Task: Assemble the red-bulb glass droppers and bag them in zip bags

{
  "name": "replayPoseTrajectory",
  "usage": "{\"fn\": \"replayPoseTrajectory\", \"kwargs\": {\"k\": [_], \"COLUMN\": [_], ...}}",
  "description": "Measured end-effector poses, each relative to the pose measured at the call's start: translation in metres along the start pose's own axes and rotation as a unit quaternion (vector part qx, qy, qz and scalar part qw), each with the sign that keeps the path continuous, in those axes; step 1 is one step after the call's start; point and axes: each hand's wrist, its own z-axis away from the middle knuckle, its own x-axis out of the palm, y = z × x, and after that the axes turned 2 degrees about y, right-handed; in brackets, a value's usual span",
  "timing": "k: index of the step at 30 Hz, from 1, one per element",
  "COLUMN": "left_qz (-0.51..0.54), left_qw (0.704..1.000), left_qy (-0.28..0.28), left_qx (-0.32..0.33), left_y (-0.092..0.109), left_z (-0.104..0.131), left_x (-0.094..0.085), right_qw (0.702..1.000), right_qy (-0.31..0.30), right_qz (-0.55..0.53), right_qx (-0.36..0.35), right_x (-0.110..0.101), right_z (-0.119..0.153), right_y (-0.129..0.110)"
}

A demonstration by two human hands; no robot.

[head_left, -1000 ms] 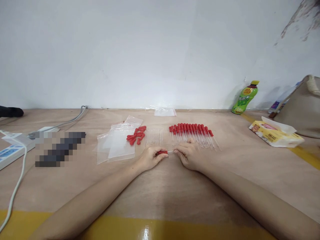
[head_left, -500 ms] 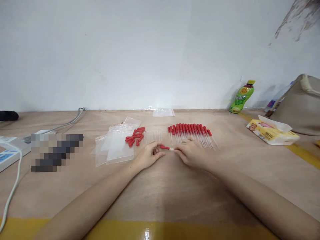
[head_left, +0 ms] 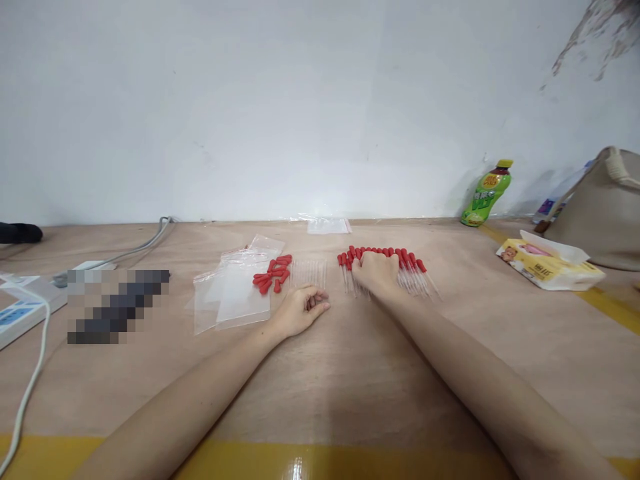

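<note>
My left hand (head_left: pixel 300 311) rests on the table just below a row of thin clear tubes (head_left: pixel 307 272), its fingers curled with a gap to the thumb and nothing between them. Over the left part of a row of red-capped droppers (head_left: pixel 411 261) is my right hand (head_left: pixel 379 272), its fingers closed; what they hold, if anything, is hidden beneath the hand. Several loose red rubber bulbs (head_left: pixel 278 273) lie left of the clear tubes, by the right edge of some clear plastic bags (head_left: pixel 240 297).
Another clear bag (head_left: pixel 329 227) lies by the wall. At the right are a green bottle (head_left: pixel 487 193), a tissue pack (head_left: pixel 550 265) and a beige bag (head_left: pixel 597 207). A power strip (head_left: pixel 25 313) with cables and a blurred dark object (head_left: pixel 117 310) lie left.
My right hand has moved up and away from my left hand onto the dropper row. The red-bulbed dropper between my hands is gone from there, and my left hand no longer holds it.
</note>
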Motion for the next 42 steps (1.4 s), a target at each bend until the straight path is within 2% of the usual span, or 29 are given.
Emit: {"fn": "replayPoseTrajectory", "kwargs": {"k": [7,12,15,18,20,24,26,29,32,36,39,42], "left_qz": [-0.007,-0.022,-0.023,-0.019,-0.033,-0.107,-0.158,-0.239,-0.271,-0.269,-0.252,-0.237], "left_qw": [1.000,1.000,1.000,1.000,0.998,0.973,0.960,0.943,0.941,0.947,0.951,0.956], "left_qy": [-0.002,0.005,0.002,0.002,0.046,0.204,0.230,0.225,0.188,0.145,0.146,0.145], "left_qx": [0.006,0.014,0.018,0.018,0.007,-0.024,-0.032,-0.058,-0.076,-0.099,-0.098,-0.098], "left_y": [0.000,0.002,0.003,0.004,0.003,-0.009,-0.019,-0.035,-0.047,-0.058,-0.062,-0.064], "left_z": [0.000,-0.001,-0.001,0.000,0.001,-0.006,-0.014,-0.025,-0.033,-0.037,-0.038,-0.039], "left_x": [0.000,-0.002,-0.001,0.001,0.003,-0.002,-0.011,-0.026,-0.036,-0.036,-0.034,-0.033], "right_qw": [1.000,0.998,0.996,0.996,0.995,0.993,0.992,0.991,0.989,0.989,0.991,0.996], "right_qy": [-0.001,0.018,-0.018,-0.065,-0.088,-0.113,-0.120,-0.130,-0.140,-0.142,-0.126,-0.083], "right_qz": [0.010,-0.021,-0.021,-0.023,-0.030,-0.037,-0.038,-0.039,-0.041,-0.045,-0.044,-0.028], "right_qx": [-0.009,-0.064,-0.085,-0.062,-0.039,-0.015,-0.004,0.008,0.010,-0.001,-0.020,-0.033], "right_x": [0.003,0.004,0.005,0.006,0.007,0.010,0.011,0.013,0.013,0.006,-0.005,-0.020], "right_z": [0.002,0.006,0.006,0.003,-0.001,-0.008,-0.011,-0.013,-0.013,-0.010,-0.003,0.006], "right_y": [0.003,-0.014,-0.032,-0.048,-0.055,-0.060,-0.061,-0.061,-0.061,-0.060,-0.052,-0.034]}}
